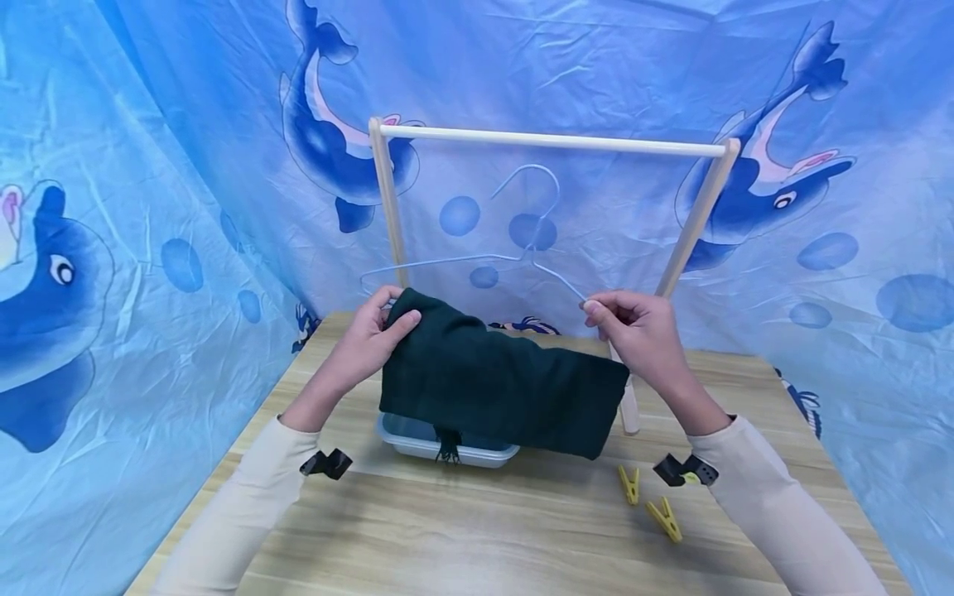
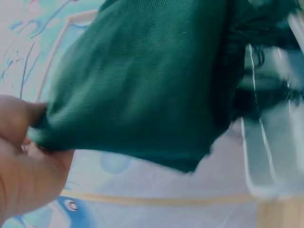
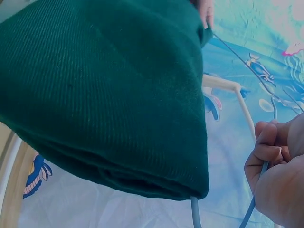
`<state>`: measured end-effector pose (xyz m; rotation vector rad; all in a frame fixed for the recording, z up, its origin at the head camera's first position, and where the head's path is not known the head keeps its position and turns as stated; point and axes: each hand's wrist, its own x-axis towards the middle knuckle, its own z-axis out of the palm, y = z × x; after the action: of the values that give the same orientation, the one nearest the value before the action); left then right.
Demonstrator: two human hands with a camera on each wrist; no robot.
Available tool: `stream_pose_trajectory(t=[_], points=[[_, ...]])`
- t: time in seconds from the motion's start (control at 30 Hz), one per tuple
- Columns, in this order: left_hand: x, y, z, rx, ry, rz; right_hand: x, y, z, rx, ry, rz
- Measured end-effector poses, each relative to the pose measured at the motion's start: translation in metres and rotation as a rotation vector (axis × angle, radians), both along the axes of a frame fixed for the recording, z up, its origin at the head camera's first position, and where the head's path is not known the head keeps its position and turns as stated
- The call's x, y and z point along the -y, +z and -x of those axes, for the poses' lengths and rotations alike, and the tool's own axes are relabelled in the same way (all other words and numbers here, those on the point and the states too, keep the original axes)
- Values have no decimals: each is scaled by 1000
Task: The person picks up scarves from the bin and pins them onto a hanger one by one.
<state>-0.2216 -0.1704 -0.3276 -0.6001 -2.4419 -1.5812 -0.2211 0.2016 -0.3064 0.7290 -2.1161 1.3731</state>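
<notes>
A folded dark green knitted scarf [image 1: 499,381] hangs slantwise in the head view, higher on the left. My left hand [image 1: 380,331] pinches its upper left corner, thumb in front. My right hand [image 1: 633,331] grips the right shoulder of a thin pale blue wire hanger [image 1: 538,240], whose hook points up. In the right wrist view the hanger's wire [image 3: 195,213] comes out from under the scarf's folded end, so the cloth lies over its lower bar. Below the scarf, a dark tassel [image 1: 448,444] dangles at the front of a clear plastic box [image 1: 484,457].
Behind the hands stands a wooden rack with a white crossbar [image 1: 551,141]. Two yellow clothespins [image 1: 629,484] lie on the wooden table [image 1: 462,538] at the right. A blue curtain with dolphins [image 1: 462,74] surrounds the table.
</notes>
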Motion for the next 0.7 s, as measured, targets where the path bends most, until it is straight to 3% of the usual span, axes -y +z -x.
stream_pose_trajectory(t=[0.17, 0.37, 0.53, 0.6, 0.7], points=[[1, -3, 1, -186, 173, 260, 0, -1, 1, 2, 8, -4], [0, -10, 0, -331, 292, 321, 2, -1, 3, -8, 4, -18], [-7, -12, -7, -586, 439, 482, 4, -1, 3, -17, 3, -34], [-14, -12, -11, -688, 452, 520, 5, -1, 4, -21, 5, -42], [-31, -10, -16, -756, 338, 498, 7, -2, 4, -27, 6, -51]])
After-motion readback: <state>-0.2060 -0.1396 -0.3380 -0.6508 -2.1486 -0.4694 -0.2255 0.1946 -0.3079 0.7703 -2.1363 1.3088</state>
